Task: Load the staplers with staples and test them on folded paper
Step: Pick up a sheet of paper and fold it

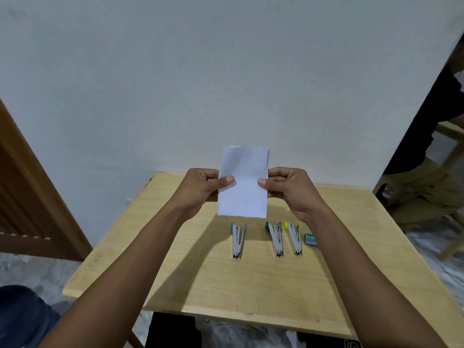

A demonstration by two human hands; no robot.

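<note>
— Head view first. Any writing to be made out?
— Only on the small green staple box (310, 239), lying on the worktop (200, 285) at the right end of the row. White lettering, read as "No.1", then cut off by the right forearm (351, 259).
— And the folded paper (242, 187)?
— White and plain, taller than wide, faintly creased across the middle, with a second layer peeping out along the top right edge. Held upright in the air over the far half of the worktop, lower edge just above the staplers in the picture, touching none of them.
— Gripped how?
— Pinched at mid-height from both sides. Left hand (200, 187) on the left edge, right hand (288, 189) on the right edge. Thumbs pressed on the near face, fingers (210, 183) curled round behind the sheet.
— Staplers?
— Three, laid flat on the worktop, each spread open in a narrow V, metal joints toward the near edge, coloured ends toward the wall. Blue stapler (237, 241) on the left, set apart. Teal stapler (276, 239) and yellow stapler (294, 238) close together further right, with the box just beside the yellow one.
</note>
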